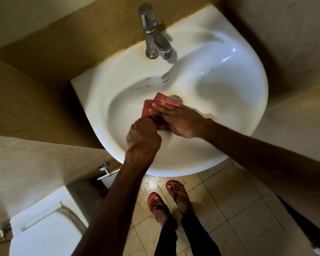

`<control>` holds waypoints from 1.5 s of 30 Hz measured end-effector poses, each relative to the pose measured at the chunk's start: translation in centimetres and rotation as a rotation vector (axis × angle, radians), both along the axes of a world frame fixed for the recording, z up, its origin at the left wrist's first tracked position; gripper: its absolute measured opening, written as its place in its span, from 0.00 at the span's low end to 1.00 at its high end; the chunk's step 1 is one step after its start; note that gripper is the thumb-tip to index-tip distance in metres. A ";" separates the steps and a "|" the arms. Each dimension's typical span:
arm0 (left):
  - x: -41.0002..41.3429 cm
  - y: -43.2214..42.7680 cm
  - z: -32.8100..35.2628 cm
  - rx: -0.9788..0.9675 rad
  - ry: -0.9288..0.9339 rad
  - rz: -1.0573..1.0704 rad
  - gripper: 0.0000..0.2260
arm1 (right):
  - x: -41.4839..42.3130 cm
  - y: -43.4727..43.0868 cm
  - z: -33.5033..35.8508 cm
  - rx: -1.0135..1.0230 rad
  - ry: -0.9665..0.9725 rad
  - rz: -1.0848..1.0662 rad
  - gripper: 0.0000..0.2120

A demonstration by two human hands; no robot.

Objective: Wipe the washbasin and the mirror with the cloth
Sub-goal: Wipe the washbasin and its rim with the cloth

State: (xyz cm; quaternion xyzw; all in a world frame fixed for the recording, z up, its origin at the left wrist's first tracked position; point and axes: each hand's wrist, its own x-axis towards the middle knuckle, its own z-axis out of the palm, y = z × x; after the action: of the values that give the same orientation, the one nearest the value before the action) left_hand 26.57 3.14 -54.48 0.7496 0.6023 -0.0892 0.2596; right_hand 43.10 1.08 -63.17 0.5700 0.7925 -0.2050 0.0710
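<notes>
so the red checked cloth (163, 101) is down in the bowl of the white washbasin (229, 93), right up against the metal drain (176, 98) and hiding a bit of its edge; right hand (179, 120) lies flat on it, fingers straight, pressing down; left hand (143, 134) is curled up, gripping the cloth's near corner; chrome tap (153, 39) sits on the back rim, well apart from both hands; below there's a toilet (44, 224) on the left, a small valve (104, 169) on the wall, red flip-flops (175, 191) on the tiled floor (238, 200)

cloth (158, 106) in washbasin (238, 126), beside drain (176, 98); tap (153, 41) behind.
</notes>
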 end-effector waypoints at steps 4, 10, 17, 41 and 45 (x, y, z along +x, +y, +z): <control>1.1 -0.7 -0.1 -0.041 0.051 -0.078 0.12 | 3.4 -0.5 1.4 0.073 -0.148 -0.049 0.28; 1.9 -1.6 -0.5 -0.077 0.106 -0.181 0.12 | 9.1 -1.6 2.3 0.068 -0.286 -0.251 0.29; 2.6 -1.7 -0.7 -0.052 0.113 -0.158 0.12 | 1.6 -1.3 1.3 -0.011 -0.052 -0.208 0.31; 3.2 -1.4 -1.0 -0.059 0.181 -0.285 0.10 | 3.5 -12.4 12.1 0.065 -0.007 -0.337 0.27; 3.9 -1.6 -1.2 -0.071 0.224 -0.321 0.10 | 1.8 -10.7 10.5 0.076 -0.189 -0.400 0.29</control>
State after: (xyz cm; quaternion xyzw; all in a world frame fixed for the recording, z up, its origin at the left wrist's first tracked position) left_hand 30.51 1.50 -55.72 0.8119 0.4964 -0.2334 0.1999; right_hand 44.86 -9.62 -52.69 0.7349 0.6605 -0.1306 0.0814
